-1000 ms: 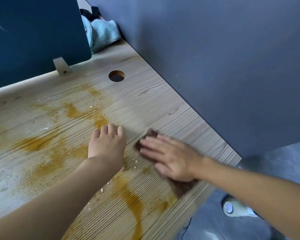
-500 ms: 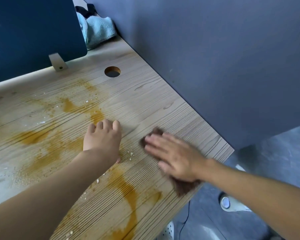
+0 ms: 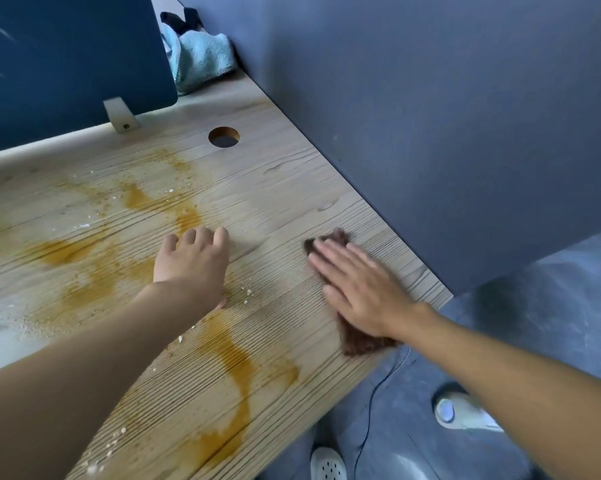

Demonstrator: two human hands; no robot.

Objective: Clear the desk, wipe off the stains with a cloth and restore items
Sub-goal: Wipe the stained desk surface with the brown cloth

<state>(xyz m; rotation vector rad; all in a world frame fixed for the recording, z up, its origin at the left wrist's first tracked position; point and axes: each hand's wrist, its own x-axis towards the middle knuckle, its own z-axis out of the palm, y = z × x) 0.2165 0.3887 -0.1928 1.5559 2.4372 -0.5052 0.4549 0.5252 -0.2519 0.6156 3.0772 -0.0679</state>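
right hand (image 3: 361, 289) flat, fingers spread, pressing brown cloth (image 3: 359, 339) on tabletop (image 3: 285, 188) near right edge. left hand (image 3: 193, 265) flat, released, mid-tabletop beside orange stains (image 3: 233, 362). far right corner bare. no legible writing.

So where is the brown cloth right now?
In the head view the brown cloth lies flat under the right hand, near the right edge of the desk, to the right of the left hand and the orange stains.
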